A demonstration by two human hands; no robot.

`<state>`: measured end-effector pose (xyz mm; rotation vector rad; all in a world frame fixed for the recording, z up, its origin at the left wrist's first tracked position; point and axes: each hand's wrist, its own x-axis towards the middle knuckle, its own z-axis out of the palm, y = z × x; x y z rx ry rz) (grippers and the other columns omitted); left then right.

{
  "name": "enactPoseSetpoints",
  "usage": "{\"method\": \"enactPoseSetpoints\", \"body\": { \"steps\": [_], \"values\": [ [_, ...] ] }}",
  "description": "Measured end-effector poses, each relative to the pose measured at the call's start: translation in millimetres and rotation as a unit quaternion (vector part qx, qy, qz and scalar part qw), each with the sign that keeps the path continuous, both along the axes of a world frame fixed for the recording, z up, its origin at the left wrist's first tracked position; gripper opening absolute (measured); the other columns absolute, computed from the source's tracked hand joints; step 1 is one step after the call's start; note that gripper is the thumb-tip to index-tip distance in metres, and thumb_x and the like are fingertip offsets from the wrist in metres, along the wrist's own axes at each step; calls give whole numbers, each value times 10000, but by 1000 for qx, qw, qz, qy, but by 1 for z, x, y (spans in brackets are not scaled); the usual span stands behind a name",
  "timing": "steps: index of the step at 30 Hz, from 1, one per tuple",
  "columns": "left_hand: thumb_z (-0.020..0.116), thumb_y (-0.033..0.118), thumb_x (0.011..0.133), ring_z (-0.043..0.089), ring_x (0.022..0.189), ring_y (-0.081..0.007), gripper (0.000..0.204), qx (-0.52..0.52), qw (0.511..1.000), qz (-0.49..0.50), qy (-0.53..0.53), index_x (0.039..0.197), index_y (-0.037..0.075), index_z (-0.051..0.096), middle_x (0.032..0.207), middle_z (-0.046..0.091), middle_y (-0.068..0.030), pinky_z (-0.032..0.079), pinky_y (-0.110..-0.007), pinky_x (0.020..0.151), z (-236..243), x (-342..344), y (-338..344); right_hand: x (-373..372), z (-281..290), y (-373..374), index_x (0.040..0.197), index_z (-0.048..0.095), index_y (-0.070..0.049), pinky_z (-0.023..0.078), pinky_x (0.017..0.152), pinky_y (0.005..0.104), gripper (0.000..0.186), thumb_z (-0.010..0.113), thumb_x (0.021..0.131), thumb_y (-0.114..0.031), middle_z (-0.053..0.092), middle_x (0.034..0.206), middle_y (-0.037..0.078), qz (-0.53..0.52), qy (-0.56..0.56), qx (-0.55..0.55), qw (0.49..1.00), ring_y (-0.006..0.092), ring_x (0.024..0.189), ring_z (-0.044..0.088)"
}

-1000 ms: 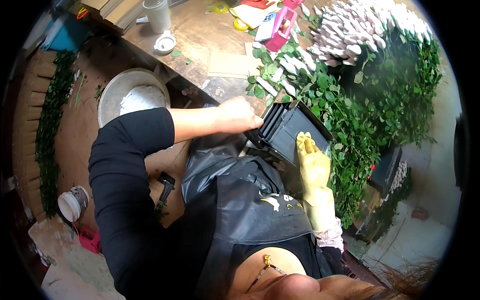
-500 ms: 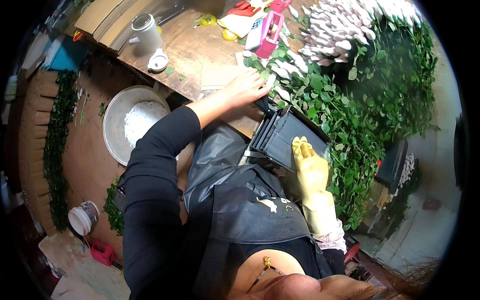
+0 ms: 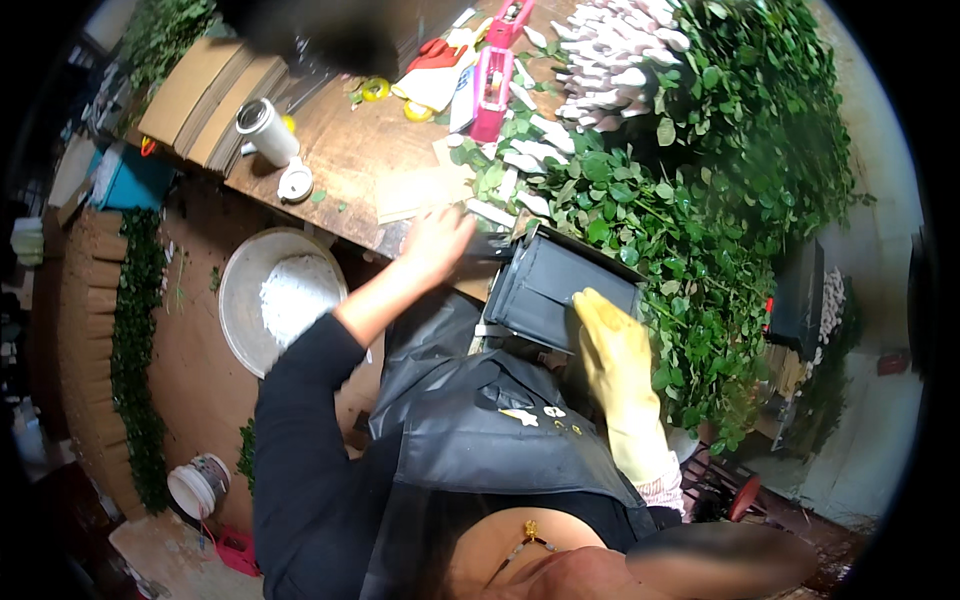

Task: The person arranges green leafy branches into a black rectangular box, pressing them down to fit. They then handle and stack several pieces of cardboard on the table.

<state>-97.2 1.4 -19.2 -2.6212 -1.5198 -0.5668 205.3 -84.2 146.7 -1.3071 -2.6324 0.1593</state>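
Observation:
My bare left hand (image 3: 438, 242) is closed at the table's front edge, on the end of a black strip (image 3: 488, 246). That strip runs right to a black box-like holder (image 3: 550, 292) with dark flat panels, set at the table's edge in front of my apron. On my right hand (image 3: 612, 345) is a yellow rubber glove. Its fingers are stretched out and together, with the tips at the right part of the panels. Beyond the holder lies a big heap of leafy green stems (image 3: 690, 230), their heads wrapped in white (image 3: 615, 60).
Pink tape dispensers (image 3: 492, 95), yellow tape rolls (image 3: 418, 111), a white mug (image 3: 266, 135) and a cardboard piece (image 3: 425, 190) are on the wooden table (image 3: 340, 155). Left of my arm stands a tub with white material (image 3: 232, 285). Cardboard (image 3: 190, 100) is stacked at the far left.
My left hand has moved left and nearer to me, drawing the black strip out from the holder. My right fingers have slid slightly left along the panels. The whole view has shifted.

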Motion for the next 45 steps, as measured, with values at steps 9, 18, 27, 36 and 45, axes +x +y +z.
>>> {"method": "enactPoseSetpoints", "body": {
  "steps": [9, 18, 27, 36, 45],
  "values": [
    [579, 482, 982, 159, 1478, -387, 899, -328, 877, -134, -325, 1571, -30, 132, 1567, 215, -266, 79, -502, 1234, 90, 77, -105, -42, -3, -22, 1601, 202, -49, 449, 1097, 446, 1055, 825, 768, -229, 516, 1429, 258, -8, 336, -193, 922, 407, 1281, 554],
    [735, 614, 809, 307, 1492, -415, 1067, -182, 914, -362, -8, 1535, -37, 302, 1602, 302, -274, 255, -512, 1227, 98, 131, 4, 65, -20, -54, 1421, 464, -60, 538, 965, 383, 572, 669, 901, -182, 694, 1179, 145, -406, 327, -262, 812, 311, 1104, 681],
    [522, 624, 963, 290, 1514, -378, 905, -129, 916, -365, 107, 1532, -57, 347, 1619, 315, -243, 241, -473, 1228, 88, 140, -8, 90, 20, -50, 1373, 529, -106, 555, 919, 364, 476, 667, 943, -256, 705, 1157, 118, -462, 272, -294, 791, 264, 1042, 702],
    [486, 605, 990, 239, 1539, -357, 849, -108, 911, -385, 98, 1548, -19, 348, 1630, 296, -236, 165, -476, 1259, 84, 143, -8, 87, 1, -72, 1449, 409, -18, 557, 928, 453, 613, 589, 924, -277, 645, 1170, 255, -356, -44, -325, 875, 405, 1043, 681],
    [472, 602, 997, 209, 1547, -378, 832, -114, 908, -389, 102, 1564, 9, 336, 1646, 255, -240, 154, -490, 1256, 81, 144, -6, 87, -23, -74, 1426, 456, -60, 550, 935, 460, 558, 597, 966, -343, 652, 1241, 230, -409, -10, -364, 837, 386, 1078, 673]
  ]
}}
